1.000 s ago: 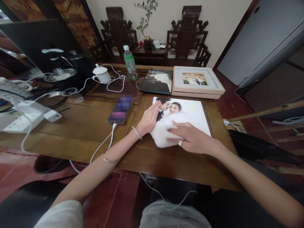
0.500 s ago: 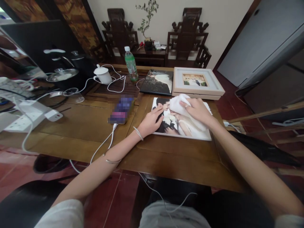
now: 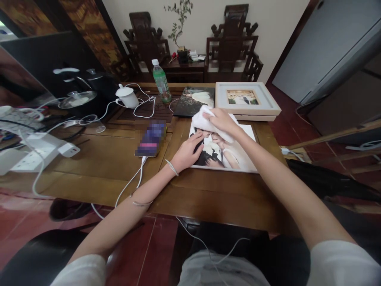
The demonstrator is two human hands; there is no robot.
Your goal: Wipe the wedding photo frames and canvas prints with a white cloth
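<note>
A photo panel [image 3: 238, 157] with a picture of a couple lies flat on the wooden table. My left hand [image 3: 188, 151] rests on its left side, fingers stretched out and pressing lightly on the surface. My right hand [image 3: 222, 120] is closed around a white cloth [image 3: 199, 119], which lies bunched over the panel's upper left edge and hides part of the picture. Just behind the cloth is a dark photo panel [image 3: 190, 104]. To its right sits a light wooden picture frame [image 3: 272, 109] with a small photo inside.
Left of the panel lies a phone [image 3: 151, 139] with a white charging cable [image 3: 129, 190]. Farther back stand a green-labelled bottle [image 3: 161, 83] and a lidded white cup [image 3: 127, 97]. A power strip [image 3: 38, 153], cables and a black pot [image 3: 80, 105] crowd the table's left side.
My right hand has swept the cloth leftward and away from me, from the panel's right part to its upper left edge. My left hand has stayed in place.
</note>
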